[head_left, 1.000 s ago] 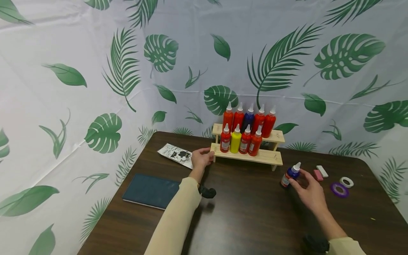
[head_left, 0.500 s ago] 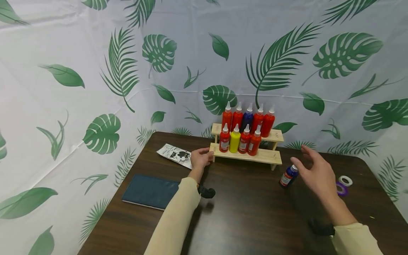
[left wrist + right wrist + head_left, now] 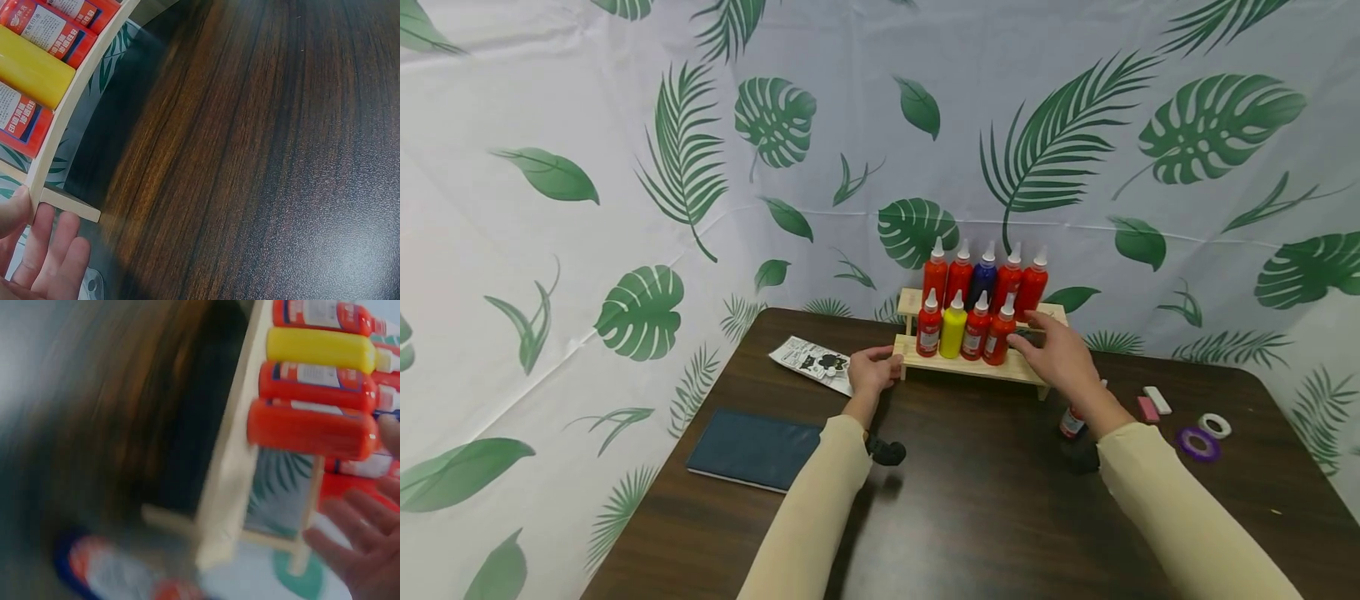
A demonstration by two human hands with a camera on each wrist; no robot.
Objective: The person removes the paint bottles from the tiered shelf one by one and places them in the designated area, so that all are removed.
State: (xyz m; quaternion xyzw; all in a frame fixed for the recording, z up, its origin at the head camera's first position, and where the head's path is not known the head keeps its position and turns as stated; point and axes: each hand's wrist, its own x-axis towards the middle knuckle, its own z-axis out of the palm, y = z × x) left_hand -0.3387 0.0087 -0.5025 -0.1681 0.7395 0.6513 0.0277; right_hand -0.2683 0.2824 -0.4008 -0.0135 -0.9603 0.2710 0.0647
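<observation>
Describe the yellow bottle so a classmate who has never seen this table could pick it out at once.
At the back of the dark table stands a two-tier wooden rack. On its lower shelf, the yellow bottle stands second from left in the head view. It is the only yellow one, with a red bottle on either side.

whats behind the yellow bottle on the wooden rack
Mainly a red bottle on the upper step; its top shows, but the yellow bottle hides part of its lower body.
</observation>
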